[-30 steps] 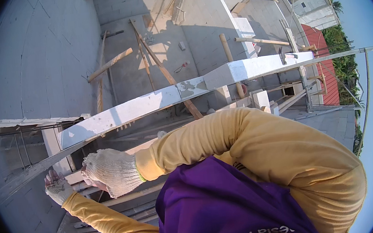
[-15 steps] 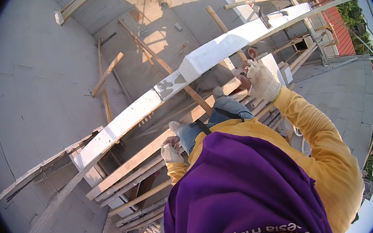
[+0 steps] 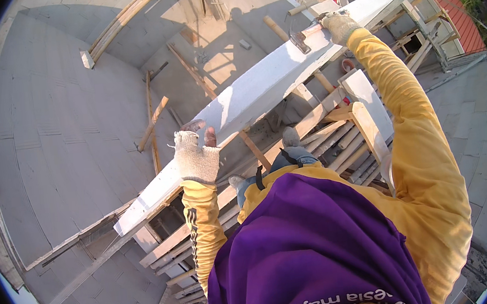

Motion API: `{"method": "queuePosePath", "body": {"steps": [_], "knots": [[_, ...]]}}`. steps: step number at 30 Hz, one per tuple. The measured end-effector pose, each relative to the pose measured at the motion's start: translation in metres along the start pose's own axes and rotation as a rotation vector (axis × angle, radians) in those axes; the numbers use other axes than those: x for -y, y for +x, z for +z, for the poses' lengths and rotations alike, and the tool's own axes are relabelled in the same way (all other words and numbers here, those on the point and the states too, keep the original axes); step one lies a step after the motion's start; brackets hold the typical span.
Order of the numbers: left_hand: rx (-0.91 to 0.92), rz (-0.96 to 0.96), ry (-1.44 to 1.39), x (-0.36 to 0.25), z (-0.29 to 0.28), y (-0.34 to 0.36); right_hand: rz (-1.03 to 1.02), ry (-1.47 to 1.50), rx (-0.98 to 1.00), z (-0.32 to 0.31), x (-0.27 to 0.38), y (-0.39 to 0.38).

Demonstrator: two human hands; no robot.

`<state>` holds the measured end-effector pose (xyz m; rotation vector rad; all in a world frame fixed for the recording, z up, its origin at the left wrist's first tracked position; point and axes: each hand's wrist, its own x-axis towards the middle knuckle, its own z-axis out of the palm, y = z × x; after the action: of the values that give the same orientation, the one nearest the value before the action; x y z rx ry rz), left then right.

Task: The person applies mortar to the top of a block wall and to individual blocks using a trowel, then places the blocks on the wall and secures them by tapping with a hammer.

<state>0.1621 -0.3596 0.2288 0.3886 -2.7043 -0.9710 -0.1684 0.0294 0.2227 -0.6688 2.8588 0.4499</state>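
Observation:
My left hand [image 3: 198, 160], in a pale knitted glove with bare fingertips, lies at the pale block wall top [image 3: 244, 99]. Its thumb stands apart from the fingers and nothing shows in its grasp. Farther along to the right, my gloved right hand [image 3: 340, 28] is closed around the handle of a claw hammer [image 3: 301, 42]. The hammer's metal head points left over the wall top, and most of the handle is hidden by the hand. Both arms are stretched forward in yellow sleeves.
Below me, timber planks and poles [image 3: 344, 147] form a platform where my shoe [image 3: 290, 137] rests. A white block [image 3: 367, 100] stands at the right. Beyond the wall top, the room's floor [image 3: 228, 64] lies far below, with a leaning wooden pole [image 3: 153, 123].
My left hand has risen from beside my leg to the wall top. My right hand has moved forward from near the platform onto the hammer. The view has shifted.

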Motion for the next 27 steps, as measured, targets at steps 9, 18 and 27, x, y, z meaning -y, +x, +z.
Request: {"method": "queuePosePath", "body": {"steps": [9,18,27], "knots": [[0.327,0.026,0.498,-0.021,0.075,0.08,-0.102,-0.049,-0.135,0.017,-0.037,-0.013],[0.477,-0.14,0.55,-0.039,0.083,0.082,0.147,0.656,-0.031,0.011,0.028,-0.158],[0.427,-0.098,0.515,-0.044,0.081,0.079,0.12,0.763,-0.391,0.017,0.078,-0.195]]}}
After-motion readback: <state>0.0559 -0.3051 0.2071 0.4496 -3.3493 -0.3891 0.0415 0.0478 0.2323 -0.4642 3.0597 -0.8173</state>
